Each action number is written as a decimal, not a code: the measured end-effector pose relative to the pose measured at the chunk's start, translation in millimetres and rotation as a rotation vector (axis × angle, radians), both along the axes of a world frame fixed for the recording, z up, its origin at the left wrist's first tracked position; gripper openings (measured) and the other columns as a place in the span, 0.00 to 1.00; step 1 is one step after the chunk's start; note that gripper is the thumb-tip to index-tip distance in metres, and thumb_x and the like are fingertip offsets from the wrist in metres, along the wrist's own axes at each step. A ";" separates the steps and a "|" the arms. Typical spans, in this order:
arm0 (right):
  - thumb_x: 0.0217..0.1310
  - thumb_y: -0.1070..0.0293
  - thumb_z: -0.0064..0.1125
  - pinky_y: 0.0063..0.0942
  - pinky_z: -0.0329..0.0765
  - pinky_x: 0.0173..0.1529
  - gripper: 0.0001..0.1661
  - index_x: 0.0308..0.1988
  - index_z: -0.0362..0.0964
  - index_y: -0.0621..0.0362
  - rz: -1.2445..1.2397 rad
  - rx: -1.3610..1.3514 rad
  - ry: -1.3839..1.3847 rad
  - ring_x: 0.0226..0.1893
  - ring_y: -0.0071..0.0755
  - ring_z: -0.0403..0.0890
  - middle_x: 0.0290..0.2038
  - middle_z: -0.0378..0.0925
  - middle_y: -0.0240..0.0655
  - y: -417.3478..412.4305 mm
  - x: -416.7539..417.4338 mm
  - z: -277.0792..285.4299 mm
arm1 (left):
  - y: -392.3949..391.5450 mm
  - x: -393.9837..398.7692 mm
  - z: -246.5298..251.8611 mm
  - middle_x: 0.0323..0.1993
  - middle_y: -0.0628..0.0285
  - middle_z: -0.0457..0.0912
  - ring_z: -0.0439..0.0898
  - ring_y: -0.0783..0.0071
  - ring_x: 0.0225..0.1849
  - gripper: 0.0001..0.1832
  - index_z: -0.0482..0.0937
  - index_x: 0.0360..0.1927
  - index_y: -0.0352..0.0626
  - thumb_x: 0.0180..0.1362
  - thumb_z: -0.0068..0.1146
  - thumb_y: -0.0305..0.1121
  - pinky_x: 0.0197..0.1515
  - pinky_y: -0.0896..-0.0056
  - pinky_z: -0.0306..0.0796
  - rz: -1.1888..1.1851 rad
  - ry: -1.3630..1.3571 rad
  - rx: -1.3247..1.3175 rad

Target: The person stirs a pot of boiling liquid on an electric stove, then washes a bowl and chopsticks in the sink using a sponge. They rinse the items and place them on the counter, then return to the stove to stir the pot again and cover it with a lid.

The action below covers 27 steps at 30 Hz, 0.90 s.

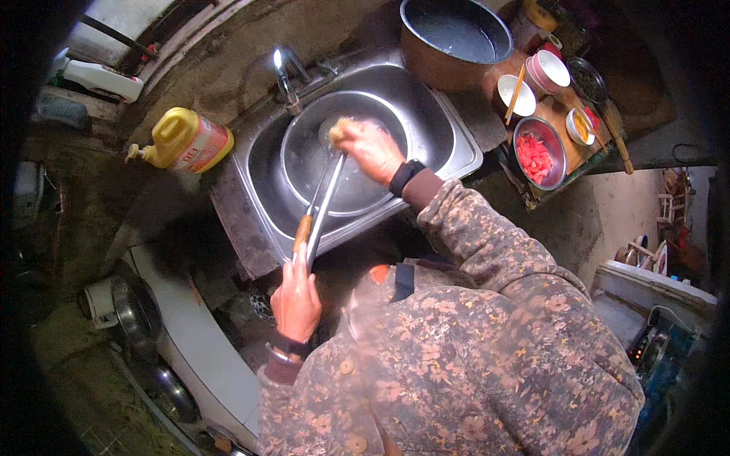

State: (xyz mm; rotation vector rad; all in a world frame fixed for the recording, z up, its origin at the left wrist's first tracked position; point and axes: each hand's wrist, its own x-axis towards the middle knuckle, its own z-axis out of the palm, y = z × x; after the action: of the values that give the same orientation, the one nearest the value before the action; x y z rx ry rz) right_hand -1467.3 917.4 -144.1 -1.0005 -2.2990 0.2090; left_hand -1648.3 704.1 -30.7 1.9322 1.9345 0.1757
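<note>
My left hand [296,305] grips the handles of two long utensils, one with a wooden handle [302,233] and one with a metal handle [320,219]. Their far ends reach into a large round metal basin [289,171] in the stainless steel sink [445,137]. My right hand [373,149] is closed on a yellowish scrubber [341,130] over the basin, at the utensils' far ends. Those ends are partly hidden by the hand and blurred. A chrome faucet [288,94] stands at the sink's back edge.
A yellow pump jug [219,145] stands left of the sink. Behind at right is a large pot [439,68]. On a wooden board [550,111] are bowls, chopsticks [515,94] and a metal bowl [562,165] of cut red food. A white bottle [102,80] lies at upper left.
</note>
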 end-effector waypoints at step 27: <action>0.40 0.75 0.57 0.31 0.71 0.45 0.20 0.39 0.76 0.48 0.103 0.069 0.155 0.38 0.42 0.72 0.46 0.73 0.35 29.3 22.9 91.3 | -65.5 -33.2 -15.1 0.32 0.60 0.72 0.76 0.62 0.27 0.26 0.71 0.54 0.45 0.47 0.53 0.21 0.25 0.65 0.70 0.018 0.245 0.555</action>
State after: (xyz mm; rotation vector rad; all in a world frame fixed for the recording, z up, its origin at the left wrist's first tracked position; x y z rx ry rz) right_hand -1444.4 946.7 -52.7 -0.8037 -2.2026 0.2391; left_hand -1681.5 638.6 -45.8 2.3740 2.2338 0.5562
